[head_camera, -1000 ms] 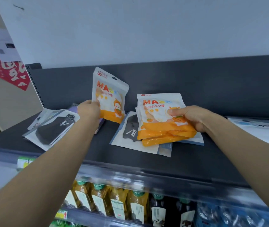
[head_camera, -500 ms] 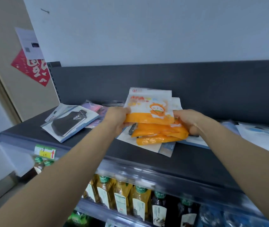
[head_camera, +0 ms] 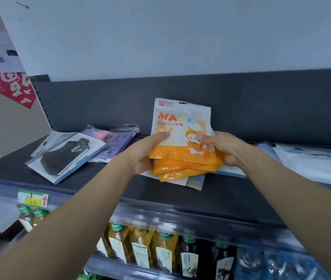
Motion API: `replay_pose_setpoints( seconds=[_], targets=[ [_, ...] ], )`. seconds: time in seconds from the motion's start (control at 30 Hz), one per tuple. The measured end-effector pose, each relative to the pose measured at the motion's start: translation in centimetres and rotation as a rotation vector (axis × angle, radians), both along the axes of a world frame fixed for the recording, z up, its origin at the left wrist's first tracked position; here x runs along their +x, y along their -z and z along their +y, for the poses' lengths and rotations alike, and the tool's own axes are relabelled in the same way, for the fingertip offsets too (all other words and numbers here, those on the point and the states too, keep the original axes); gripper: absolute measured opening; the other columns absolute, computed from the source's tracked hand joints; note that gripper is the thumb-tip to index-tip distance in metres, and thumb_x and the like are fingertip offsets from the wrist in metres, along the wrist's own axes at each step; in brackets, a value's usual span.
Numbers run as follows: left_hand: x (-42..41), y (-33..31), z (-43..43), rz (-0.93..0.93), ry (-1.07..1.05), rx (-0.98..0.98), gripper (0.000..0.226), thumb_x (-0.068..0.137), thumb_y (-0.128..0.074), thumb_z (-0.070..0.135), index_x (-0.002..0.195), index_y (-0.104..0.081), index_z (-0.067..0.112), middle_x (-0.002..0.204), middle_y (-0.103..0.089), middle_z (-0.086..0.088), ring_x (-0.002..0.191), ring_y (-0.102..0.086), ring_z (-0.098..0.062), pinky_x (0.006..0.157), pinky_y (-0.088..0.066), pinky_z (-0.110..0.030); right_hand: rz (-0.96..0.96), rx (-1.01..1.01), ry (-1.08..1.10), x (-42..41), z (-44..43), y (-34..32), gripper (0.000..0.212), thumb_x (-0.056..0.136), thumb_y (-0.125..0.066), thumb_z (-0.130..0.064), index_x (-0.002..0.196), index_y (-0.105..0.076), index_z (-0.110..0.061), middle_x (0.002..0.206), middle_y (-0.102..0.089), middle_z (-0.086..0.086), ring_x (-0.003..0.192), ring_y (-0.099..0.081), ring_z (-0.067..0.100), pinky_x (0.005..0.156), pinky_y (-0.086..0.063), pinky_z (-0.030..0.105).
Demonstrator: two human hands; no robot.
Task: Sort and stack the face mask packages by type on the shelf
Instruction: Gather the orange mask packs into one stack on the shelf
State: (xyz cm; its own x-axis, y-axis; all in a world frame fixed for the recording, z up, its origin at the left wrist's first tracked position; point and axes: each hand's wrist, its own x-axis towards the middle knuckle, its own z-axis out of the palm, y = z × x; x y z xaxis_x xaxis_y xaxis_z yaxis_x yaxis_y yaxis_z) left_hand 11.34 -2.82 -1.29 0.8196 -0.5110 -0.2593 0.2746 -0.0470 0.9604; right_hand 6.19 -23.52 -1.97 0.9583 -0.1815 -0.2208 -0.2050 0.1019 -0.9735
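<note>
Both bare arms reached forward over the front edge of the dark shelf [head_camera: 100, 186] and met near its middle. The left hand [head_camera: 147, 153] gripped the left side of the stack of orange mask packages [head_camera: 182, 164], thumb laid across the front of the top package [head_camera: 180, 122], fingers curled underneath. The right hand [head_camera: 223, 148] gripped the stack's right side, thumb on the front and fingers wrapped behind. The stack was tilted up toward the grey back panel [head_camera: 261, 102], the top package nearly upright, and the orange lower edges of at least 3 packages fanned out beneath it. Under the stack a white-and-blue package [head_camera: 196, 181] lay flat near the front edge; whether the stack touched it could not be told.

Toward the shelf's left end a black mask package [head_camera: 65, 158] lay flat, with purple packages [head_camera: 112, 142] behind it near the back left corner. White packages [head_camera: 312, 164] lay at the right end. A yellow price tag [head_camera: 33, 200] sat on the front rail. On the level below stood amber bottles [head_camera: 140, 249] with green caps. Above was a pale wall [head_camera: 160, 37]; on the beige surface to the left hung a red paper sign [head_camera: 9, 85] and a white notice [head_camera: 3, 49].
</note>
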Motion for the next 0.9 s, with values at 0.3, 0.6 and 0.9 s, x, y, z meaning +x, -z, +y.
replay_pose_setpoints(
  seconds=[0.3,0.6,0.9],
  targets=[
    [2.0,-0.7,-2.7,-0.190,0.184,-0.197,0.070,0.072,-0.075,0.007,0.136,-0.046,0.010,0.124,-0.065,-0.011,0.108,-0.066,-0.030,0.089,-0.056,-0.045,-0.242,0.125,-0.094,-3.4,-2.2,-1.6,0.047,0.076,-0.062,-0.005,0.122,-0.056,-0.016,0.102,-0.074,0.006,0.086,-0.074,0.024,0.068,-0.060,0.040],
    [1.7,2.1,-7.3,-0.242,0.403,-0.083,0.105,0.055,-0.091,0.010,0.138,-0.031,0.031,0.127,-0.063,-0.003,0.113,-0.064,-0.025,0.091,-0.054,-0.050,-0.217,0.010,0.032,-7.5,-3.1,-0.1,0.044,0.079,-0.065,-0.006,0.122,-0.060,-0.013,0.116,-0.071,0.009,0.102,-0.070,0.025,0.086,-0.058,0.041],
    [-1.7,-1.0,-12.1,-0.197,0.404,-0.136,0.030,0.082,-0.071,0.014,0.111,-0.065,0.013,0.110,-0.072,-0.008,0.096,-0.071,-0.024,0.078,-0.060,-0.038,-0.207,-0.107,0.429,-10.2,-6.3,-2.0,0.035,0.084,-0.071,-0.019,0.116,-0.063,-0.007,0.103,-0.074,0.007,0.082,-0.073,0.020,0.068,-0.060,0.032]
  ],
)
